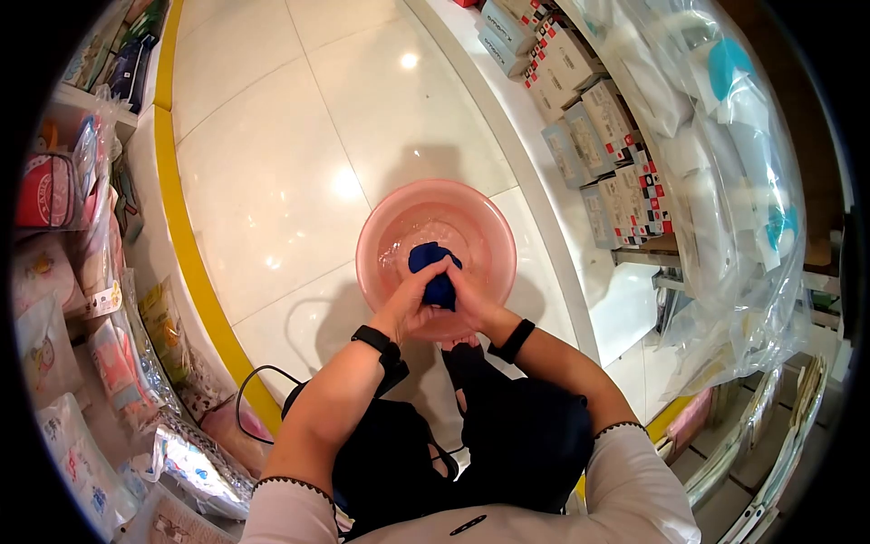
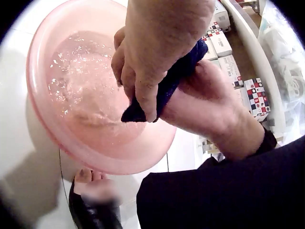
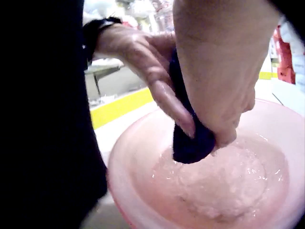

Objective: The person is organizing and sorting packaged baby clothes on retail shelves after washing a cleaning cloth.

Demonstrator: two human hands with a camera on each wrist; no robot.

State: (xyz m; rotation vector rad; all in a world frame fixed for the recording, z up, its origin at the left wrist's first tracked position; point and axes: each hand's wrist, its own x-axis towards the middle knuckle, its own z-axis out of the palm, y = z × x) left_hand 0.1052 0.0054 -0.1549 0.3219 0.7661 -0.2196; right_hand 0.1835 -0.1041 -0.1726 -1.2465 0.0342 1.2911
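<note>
A bunched dark blue cloth (image 1: pixel 437 283) is gripped between both hands over a pink basin (image 1: pixel 366 249). My left hand (image 1: pixel 412 299) holds it from the left, thumb along the top. From the other side my right hand (image 1: pixel 473 299) has its fingers round it. In the left wrist view a pointed end of the cloth (image 2: pixel 136 112) sticks out below the fingers. The right wrist view shows its rounded lower end (image 3: pixel 190 147) hanging over rippled water (image 3: pixel 224 181) in the basin. Parts of the cloth are hidden inside the hands.
The basin stands on pale floor tiles (image 1: pixel 263 163), right in front of a bare foot (image 2: pixel 90 176). Shelves with small boxes (image 1: pixel 566 72) and plastic-wrapped goods (image 1: pixel 725 163) line the right side. Packaged goods (image 1: pixel 54 281) fill the left shelf behind a yellow edge strip (image 1: pixel 181 236).
</note>
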